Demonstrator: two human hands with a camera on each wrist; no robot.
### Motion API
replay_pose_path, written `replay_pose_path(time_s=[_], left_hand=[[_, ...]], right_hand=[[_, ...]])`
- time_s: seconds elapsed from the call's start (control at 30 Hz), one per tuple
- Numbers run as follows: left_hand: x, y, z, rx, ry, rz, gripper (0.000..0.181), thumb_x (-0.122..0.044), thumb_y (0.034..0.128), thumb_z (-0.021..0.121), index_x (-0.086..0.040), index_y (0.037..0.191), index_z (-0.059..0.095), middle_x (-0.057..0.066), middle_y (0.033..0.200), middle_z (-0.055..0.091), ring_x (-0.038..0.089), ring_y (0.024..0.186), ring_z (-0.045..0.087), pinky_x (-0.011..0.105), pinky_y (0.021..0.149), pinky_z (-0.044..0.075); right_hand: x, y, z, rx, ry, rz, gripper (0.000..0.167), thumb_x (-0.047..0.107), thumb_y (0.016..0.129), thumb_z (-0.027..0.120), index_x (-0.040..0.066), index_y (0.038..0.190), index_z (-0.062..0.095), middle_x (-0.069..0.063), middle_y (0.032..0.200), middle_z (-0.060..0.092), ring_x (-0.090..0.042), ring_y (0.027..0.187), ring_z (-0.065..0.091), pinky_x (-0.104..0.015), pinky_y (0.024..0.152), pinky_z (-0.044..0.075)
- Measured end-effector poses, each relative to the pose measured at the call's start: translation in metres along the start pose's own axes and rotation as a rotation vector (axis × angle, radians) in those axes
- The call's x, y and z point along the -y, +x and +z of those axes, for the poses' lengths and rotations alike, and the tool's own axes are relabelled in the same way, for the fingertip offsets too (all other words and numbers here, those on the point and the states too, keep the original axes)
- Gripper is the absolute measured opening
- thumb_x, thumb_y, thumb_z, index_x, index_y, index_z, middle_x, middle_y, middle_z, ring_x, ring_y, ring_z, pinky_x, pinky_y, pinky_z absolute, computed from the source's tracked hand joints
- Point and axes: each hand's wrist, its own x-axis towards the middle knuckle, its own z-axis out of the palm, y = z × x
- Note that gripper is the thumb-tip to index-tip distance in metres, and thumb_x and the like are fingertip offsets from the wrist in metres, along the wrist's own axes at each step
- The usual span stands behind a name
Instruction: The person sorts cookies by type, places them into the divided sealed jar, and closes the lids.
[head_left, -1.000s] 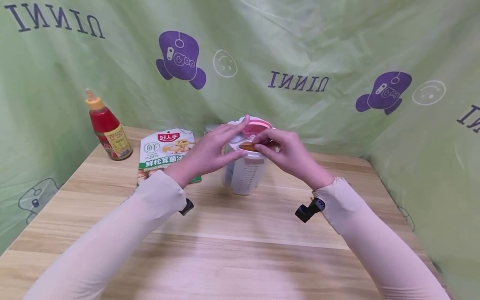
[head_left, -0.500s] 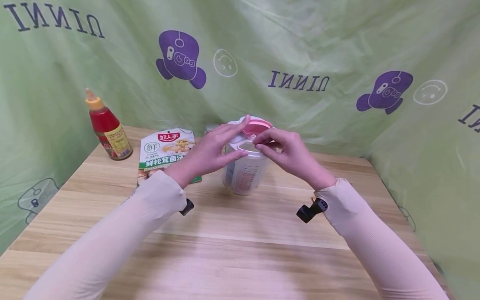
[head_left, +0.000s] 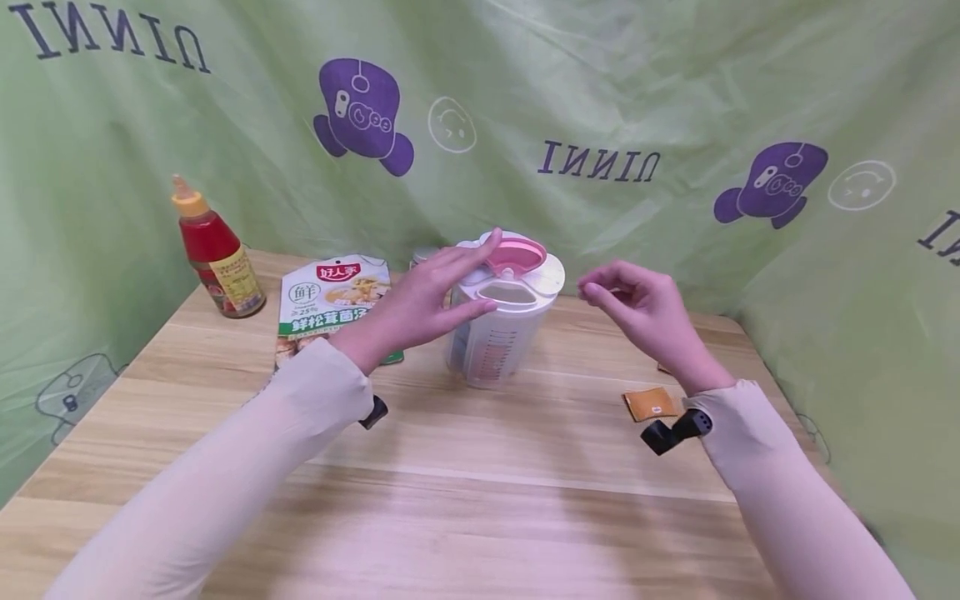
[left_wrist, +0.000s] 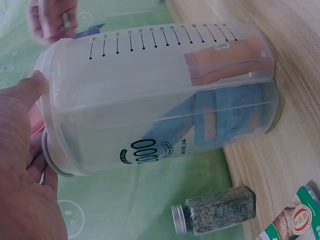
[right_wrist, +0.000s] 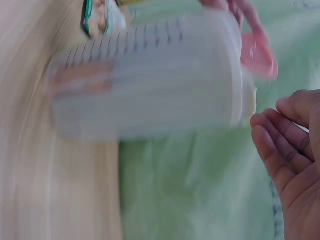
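A clear plastic container [head_left: 501, 346] with a white lid stands upright; its pink flap [head_left: 517, 257] is raised beside an uncovered slot. The left hand [head_left: 420, 300] holds the lid's rim between thumb and fingers. To the right of the lid hangs the right hand [head_left: 637, 304], apart from it, with fingers loosely bent around nothing. Inside the container, the left wrist view shows an orange packet [left_wrist: 227, 62] in one compartment and blue packets [left_wrist: 235, 107] in another. An orange packet [head_left: 651, 404] lies on the table near the right wrist; part of another shows behind that wrist.
At the back left stand a red sauce bottle [head_left: 217, 258] with a yellow cap and, to its right, a white and green food pouch [head_left: 333, 300]. A jar of dark flakes [left_wrist: 222, 210] is behind the container. Green cloth [head_left: 480, 108] hangs behind the wooden table [head_left: 465, 517].
The orange packet at the slot dropped into the container. My right hand has moved off the lid to the right, uncovering the orange packet on the table. My left hand stayed in place.
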Motion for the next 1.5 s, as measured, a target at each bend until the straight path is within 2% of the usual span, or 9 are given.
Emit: replay_pose_path(time_s=[0.33, 0.47, 0.57, 0.67, 0.73, 0.8, 1.03, 1.27, 1.5], left_hand=[[0.0, -0.001, 0.001, 0.005, -0.001, -0.017, 0.083, -0.031, 0.0995, 0.073, -0.022, 0.167, 0.027, 0.01, 0.162, 0.05, 0.027, 0.152, 0.045, 0.048, 0.128, 0.038], [-0.001, -0.001, 0.001, 0.0, -0.002, -0.007, 0.083, -0.031, 0.0992, 0.074, -0.021, 0.167, 0.027, 0.01, 0.163, 0.049, 0.027, 0.152, 0.045, 0.048, 0.129, 0.037], [-0.001, 0.0, 0.0, 0.001, 0.002, -0.005, 0.083, -0.031, 0.0992, 0.074, -0.02, 0.167, 0.027, 0.01, 0.163, 0.048, 0.028, 0.152, 0.045, 0.048, 0.129, 0.037], [-0.002, 0.0, -0.001, 0.002, 0.005, -0.002, 0.083, -0.032, 0.0992, 0.074, -0.02, 0.167, 0.027, 0.011, 0.164, 0.048, 0.028, 0.153, 0.045, 0.048, 0.129, 0.037], [-0.002, 0.001, -0.001, 0.001, 0.008, -0.002, 0.083, -0.032, 0.0993, 0.074, -0.02, 0.167, 0.027, 0.01, 0.164, 0.048, 0.028, 0.153, 0.045, 0.048, 0.129, 0.037], [-0.002, 0.001, -0.001, 0.001, 0.008, -0.005, 0.083, -0.032, 0.0994, 0.073, -0.02, 0.167, 0.027, 0.01, 0.164, 0.048, 0.027, 0.153, 0.045, 0.048, 0.129, 0.037], [-0.003, 0.0, -0.001, 0.016, 0.014, -0.026, 0.083, -0.034, 0.0999, 0.073, -0.023, 0.167, 0.025, 0.008, 0.165, 0.047, 0.026, 0.153, 0.044, 0.048, 0.128, 0.039], [-0.001, 0.0, 0.0, 0.01, 0.019, -0.017, 0.083, -0.034, 0.0996, 0.073, -0.023, 0.167, 0.026, 0.008, 0.165, 0.047, 0.026, 0.153, 0.044, 0.048, 0.128, 0.038], [-0.002, -0.001, -0.001, 0.016, 0.014, -0.029, 0.083, -0.034, 0.0999, 0.072, -0.025, 0.167, 0.025, 0.007, 0.165, 0.046, 0.026, 0.154, 0.044, 0.049, 0.128, 0.039]], right_hand=[[-0.081, -0.035, -0.042, 0.063, -0.28, 0.215, 0.024, 0.019, 0.105, 0.065, -0.001, 0.116, 0.072, -0.023, 0.108, 0.076, 0.012, 0.083, 0.062, -0.008, 0.071, 0.052], [-0.116, -0.048, -0.056, 0.115, -0.369, 0.263, 0.023, 0.011, 0.104, 0.063, -0.007, 0.116, 0.07, -0.028, 0.107, 0.074, -0.003, 0.086, 0.065, -0.008, 0.07, 0.049], [-0.136, -0.056, -0.064, 0.177, -0.401, 0.316, 0.027, 0.008, 0.104, 0.061, -0.013, 0.121, 0.066, -0.033, 0.113, 0.071, -0.031, 0.096, 0.071, -0.022, 0.078, 0.057], [-0.151, -0.063, -0.071, 0.258, -0.436, 0.376, 0.035, 0.008, 0.105, 0.058, -0.016, 0.13, 0.06, -0.039, 0.126, 0.064, -0.054, 0.115, 0.063, -0.052, 0.094, 0.06], [-0.159, -0.066, -0.074, 0.302, -0.456, 0.392, 0.039, 0.008, 0.104, 0.057, -0.016, 0.135, 0.056, -0.042, 0.133, 0.059, -0.06, 0.123, 0.057, -0.067, 0.101, 0.052], [-0.167, -0.068, -0.075, 0.334, -0.483, 0.381, 0.04, 0.006, 0.104, 0.058, -0.017, 0.136, 0.055, -0.043, 0.134, 0.058, -0.06, 0.124, 0.056, -0.07, 0.103, 0.05], [-0.183, -0.07, -0.07, 0.375, -0.529, 0.367, 0.036, 0.0, 0.099, 0.061, -0.021, 0.128, 0.057, -0.036, 0.112, 0.066, -0.04, 0.095, 0.064, -0.053, 0.084, 0.056], [-0.183, -0.069, -0.071, 0.354, -0.554, 0.406, 0.043, 0.004, 0.098, 0.064, -0.024, 0.129, 0.054, -0.04, 0.111, 0.065, -0.048, 0.1, 0.064, -0.063, 0.09, 0.055], [-0.183, -0.069, -0.075, 0.33, -0.504, 0.472, 0.048, 0.016, 0.1, 0.069, -0.021, 0.127, 0.054, -0.025, 0.093, 0.068, -0.025, 0.079, 0.063, -0.038, 0.072, 0.054]])
